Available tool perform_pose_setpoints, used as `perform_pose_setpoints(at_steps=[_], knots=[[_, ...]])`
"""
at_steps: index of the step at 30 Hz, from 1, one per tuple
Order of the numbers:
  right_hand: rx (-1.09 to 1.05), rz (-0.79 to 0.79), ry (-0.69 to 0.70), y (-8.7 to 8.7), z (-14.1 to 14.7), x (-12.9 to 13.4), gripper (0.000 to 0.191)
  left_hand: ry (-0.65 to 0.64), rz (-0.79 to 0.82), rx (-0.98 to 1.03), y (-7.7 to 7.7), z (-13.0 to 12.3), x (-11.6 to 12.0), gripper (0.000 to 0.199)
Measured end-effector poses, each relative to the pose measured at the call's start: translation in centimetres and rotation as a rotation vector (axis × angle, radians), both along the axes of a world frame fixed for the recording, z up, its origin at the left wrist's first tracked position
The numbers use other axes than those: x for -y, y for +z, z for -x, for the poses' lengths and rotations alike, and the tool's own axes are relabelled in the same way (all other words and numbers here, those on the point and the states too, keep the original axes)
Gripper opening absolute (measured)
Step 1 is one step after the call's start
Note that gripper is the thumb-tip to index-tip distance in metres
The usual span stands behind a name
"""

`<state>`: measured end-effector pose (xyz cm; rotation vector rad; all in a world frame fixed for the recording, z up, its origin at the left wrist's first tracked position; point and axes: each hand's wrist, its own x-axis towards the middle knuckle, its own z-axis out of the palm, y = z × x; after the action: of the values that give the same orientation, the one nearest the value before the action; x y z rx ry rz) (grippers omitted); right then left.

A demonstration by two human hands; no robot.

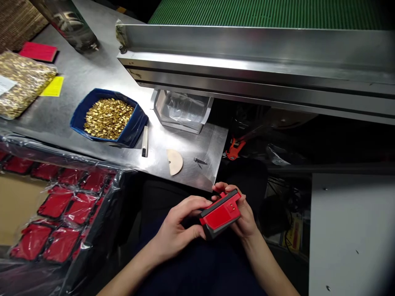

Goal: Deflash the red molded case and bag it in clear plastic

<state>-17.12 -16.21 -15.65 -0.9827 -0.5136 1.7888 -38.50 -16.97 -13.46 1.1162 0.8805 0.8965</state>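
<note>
Now pinching red-and-black case [219,214] betw. left hand [180,226] and right hand [245,216], at opp. ends, over lap [203,267] just off desk [191,144] corner, prob. at holding/checking step, w/ next move calling for steady two-sided grip.

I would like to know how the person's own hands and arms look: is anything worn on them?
The left hand and the right hand are both bare, without gloves. No watch or bracelet shows at the wrists, and no ring is visible, though some fingers are partly hidden. The forearms are uncovered as far as the picture shows; no sleeve is in view.
</note>
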Motion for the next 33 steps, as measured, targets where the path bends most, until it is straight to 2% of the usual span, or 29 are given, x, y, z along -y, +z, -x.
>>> perform_pose_setpoints(at_steps=[4,8,10,12,14,16,18,20,23,26,29,33], knots=[[0.108,-0.124,0.064,-0.3,-1.1,-0.3,0.037,0.058,0.14,0.119,-0.5,0.0,0.2,0.046],[0.457,-0.217,0.221,-0.5,-2.3,-0.8,0.04,0.138,0.372,0.215,-1.9,-0.2,0.3,0.054],[0.689,-0.23,0.168,-0.8,-2.7,-0.9,0.032,0.198,0.471,0.12,-3.0,-0.3,0.2,0.051],[0.913,-0.291,0.037,-1.3,-2.9,-0.8,0.03,0.249,0.549,-0.021,-4.1,-0.2,0.0,0.044],[1.136,-0.459,-0.021,-2.0,-2.7,-0.7,0.036,0.261,0.596,-0.117,-4.9,-0.1,-0.2,0.043],[1.332,-0.702,0.029,-2.7,-2.3,-0.6,0.049,0.25,0.603,-0.153,-5.4,0.1,-0.5,0.044],[1.472,-0.92,0.104,-3.4,-1.7,-0.5,0.062,0.245,0.589,-0.17,-5.5,0.2,-0.8,0.044],[1.553,-1.038,0.145,-4.0,-1.0,-0.3,0.068,0.242,0.566,-0.19,-5.3,0.2,-1.0,0.043],[1.635,-1.051,0.158,-4.6,-0.1,0.1,0.068,0.238,0.464,-0.272,-5.1,0.5,-1.5,0.041],[1.692,-1.04,0.164,-5.5,0.6,0.1,0.065,0.274,0.326,-0.359,-5.1,1.0,-3.0,0.04],[1.731,-1.035,0.167,-6.5,1.6,-0.7,0.061,0.34,0.168,-0.434,-5.0,1.4,-6.4,0.04],[1.779,-0.991,0.229,-7.0,3.1,-2.2,0.063,0.366,-0.084,-0.577,-4.1,1.5,-13.7,0.029]])
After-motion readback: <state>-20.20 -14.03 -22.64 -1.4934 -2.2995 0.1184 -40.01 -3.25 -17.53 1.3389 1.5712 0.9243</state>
